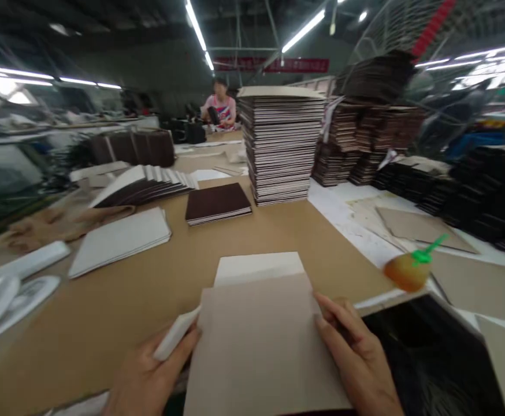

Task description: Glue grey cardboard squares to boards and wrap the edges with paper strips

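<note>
A light grey-beige board (261, 346) is in front of me, with a white sheet (259, 270) showing past its far edge. My right hand (352, 341) pinches the board's right edge between thumb and fingers. At the left edge, my left hand (157, 352) has its fingers closed around a flat white strip-like tool (177, 334), and its fingertips touch the board. A thin dark maroon edge shows under the board at the bottom of the view. Farther up the table lies a dark maroon cover (218, 202) with pale layers beneath it.
A tall stack of covers (282, 144) stands at the back, beside brown stacks (365, 133). White boards (122, 240) and fanned covers (144, 184) lie left. An orange bottle with a green spout (408, 271) and a black sheet (434, 358) are right. A person (221, 107) works behind.
</note>
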Available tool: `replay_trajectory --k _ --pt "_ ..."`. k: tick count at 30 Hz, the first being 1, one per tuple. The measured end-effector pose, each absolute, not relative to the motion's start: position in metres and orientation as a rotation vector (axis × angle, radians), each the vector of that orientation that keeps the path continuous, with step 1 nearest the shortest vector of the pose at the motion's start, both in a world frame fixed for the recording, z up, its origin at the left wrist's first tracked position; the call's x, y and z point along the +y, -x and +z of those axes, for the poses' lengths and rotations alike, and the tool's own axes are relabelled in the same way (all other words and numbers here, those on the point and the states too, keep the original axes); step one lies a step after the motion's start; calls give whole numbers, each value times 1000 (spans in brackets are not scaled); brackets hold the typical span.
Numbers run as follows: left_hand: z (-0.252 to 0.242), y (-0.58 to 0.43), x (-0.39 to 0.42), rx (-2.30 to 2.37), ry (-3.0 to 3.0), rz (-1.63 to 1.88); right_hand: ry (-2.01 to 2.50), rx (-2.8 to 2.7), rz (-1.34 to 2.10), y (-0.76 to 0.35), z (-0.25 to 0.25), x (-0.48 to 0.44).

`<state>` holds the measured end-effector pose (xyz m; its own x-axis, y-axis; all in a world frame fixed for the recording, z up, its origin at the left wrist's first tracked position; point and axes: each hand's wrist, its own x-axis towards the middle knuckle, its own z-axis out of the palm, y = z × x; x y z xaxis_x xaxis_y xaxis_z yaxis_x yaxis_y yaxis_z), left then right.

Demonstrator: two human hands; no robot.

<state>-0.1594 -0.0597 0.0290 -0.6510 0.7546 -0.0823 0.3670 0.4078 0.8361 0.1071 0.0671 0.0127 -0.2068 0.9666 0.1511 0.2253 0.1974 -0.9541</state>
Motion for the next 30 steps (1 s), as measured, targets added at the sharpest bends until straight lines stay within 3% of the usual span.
replay_trajectory --k 17,30 --pt "55 188 22 1967 -1197 750 1265 -1998 696 -89 16 148" --pt "20 196 36 2050 -1280 770 1317 -2109 603 -90 -18 159"
